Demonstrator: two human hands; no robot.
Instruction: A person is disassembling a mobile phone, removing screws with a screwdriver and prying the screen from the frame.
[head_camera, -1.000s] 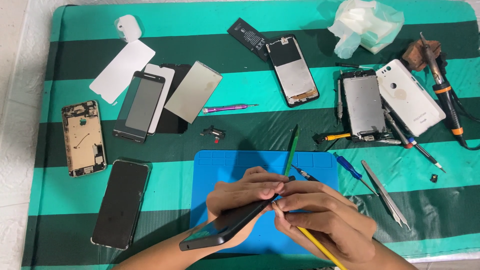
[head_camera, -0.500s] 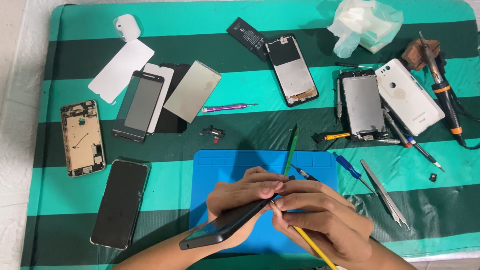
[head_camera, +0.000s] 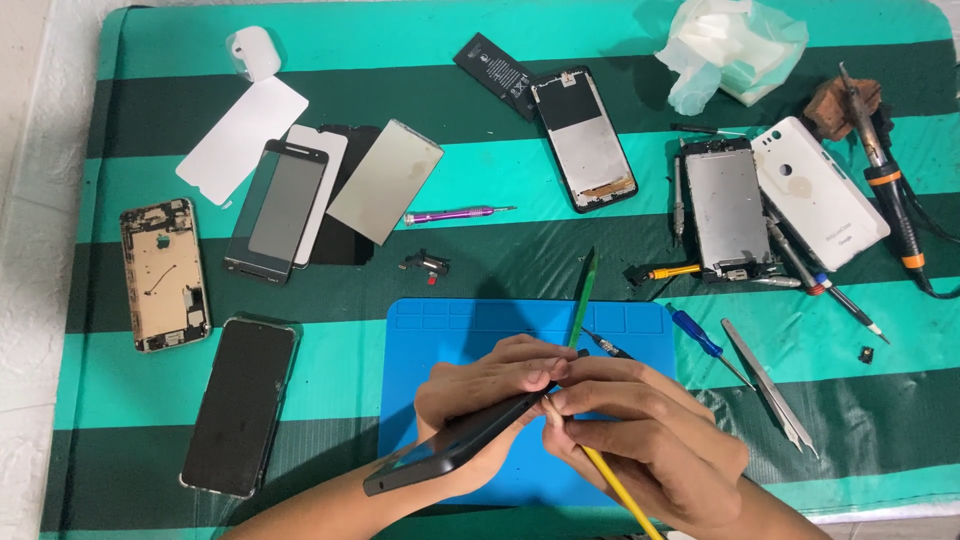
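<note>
Almost nothing has shifted since a moment ago — your left hand (head_camera: 490, 400) still grips the dark phone (head_camera: 450, 448), tilted on edge above the blue mat (head_camera: 440, 330) at the desk's near side. Your right hand (head_camera: 650, 440) stays closed around the yellow tool (head_camera: 615, 485), its tip at the phone's upper edge — steady, fine work there. A green stick (head_camera: 583, 300) lies just behind.

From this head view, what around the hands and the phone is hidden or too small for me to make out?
- Tip of the yellow tool: hidden in the head view where the right hand meets the phone.
- Tool's far end: cut off by the bottom edge.
- Phone's face: seen edge-on, and the left hand covers part of it.
- Blue mat: its near part lies under both hands.
- Small black part: too small to identify.
</note>
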